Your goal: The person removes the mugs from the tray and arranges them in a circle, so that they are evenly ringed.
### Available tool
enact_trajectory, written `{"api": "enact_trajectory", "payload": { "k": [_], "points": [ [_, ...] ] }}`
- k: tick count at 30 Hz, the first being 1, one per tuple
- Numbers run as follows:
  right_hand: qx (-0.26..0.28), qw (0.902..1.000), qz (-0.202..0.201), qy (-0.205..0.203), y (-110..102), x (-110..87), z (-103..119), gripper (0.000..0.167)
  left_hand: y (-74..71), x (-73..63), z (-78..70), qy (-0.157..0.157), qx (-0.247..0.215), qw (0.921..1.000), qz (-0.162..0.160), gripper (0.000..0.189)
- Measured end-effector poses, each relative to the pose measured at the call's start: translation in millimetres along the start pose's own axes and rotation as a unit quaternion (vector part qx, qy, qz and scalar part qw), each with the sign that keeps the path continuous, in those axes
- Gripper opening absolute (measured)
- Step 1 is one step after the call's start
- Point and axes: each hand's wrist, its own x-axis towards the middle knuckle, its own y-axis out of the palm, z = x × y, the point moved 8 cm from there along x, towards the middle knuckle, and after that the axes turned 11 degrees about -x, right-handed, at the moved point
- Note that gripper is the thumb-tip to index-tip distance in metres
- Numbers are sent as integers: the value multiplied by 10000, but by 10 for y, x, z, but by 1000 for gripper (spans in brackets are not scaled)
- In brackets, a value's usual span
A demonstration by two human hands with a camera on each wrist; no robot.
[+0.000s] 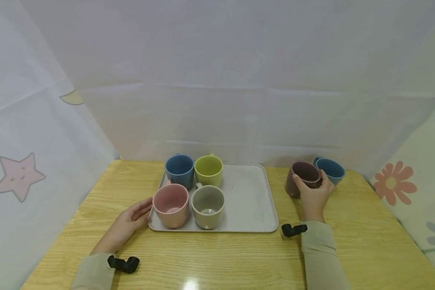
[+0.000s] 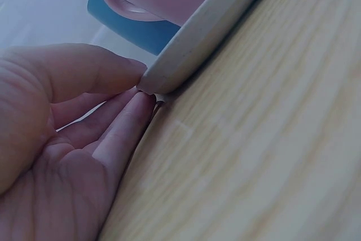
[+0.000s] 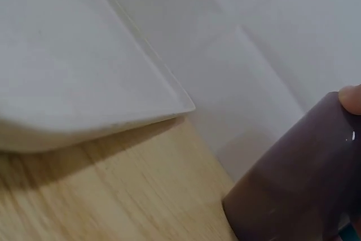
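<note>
Two holds: tray (image 1: 248, 197) pinched, purple mug (image 1: 291, 187) gripped.
Left hand (image 1: 129, 220) nipped tray rim, thumb opposing fingertips; bare tray gave room left of right hand (image 1: 314, 200), whose thumb and fingers spanned purple mug's mouth; likely rigid, slick, breakable, best held by wall; blue mug (image 1: 331, 168) sat just beside those fingers.

The head view looks forward and down across the table (image 1: 246, 262) to its far edge. Both wrist views sit close and tilted, facing the tray's (image 1: 248, 201) left and right edges respectively, which the head view shares.
</note>
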Motion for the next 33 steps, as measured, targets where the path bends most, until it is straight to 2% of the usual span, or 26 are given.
{"api": "enact_trajectory", "payload": {
  "k": [8, 19, 26, 33],
  "points": [
    [-89, 9995, -198, -216, -21, -29, 6, 96, -3, -9, -8, 82, 44, 10000, -3, 68],
    [-51, 9984, -411, -395, -46, -69, 28, 91, -23, -5, 3, 43, 34, 10000, -36, 68],
    [-186, 9981, -433, -389, -50, -73, 69, 90, -13, -5, 10, 119, -1, 9999, -4, 68],
    [-144, 9981, -474, -371, -72, -77, 125, 86, -5, 7, 4, 34, -26, 10000, -9, 69]
  ]
}}
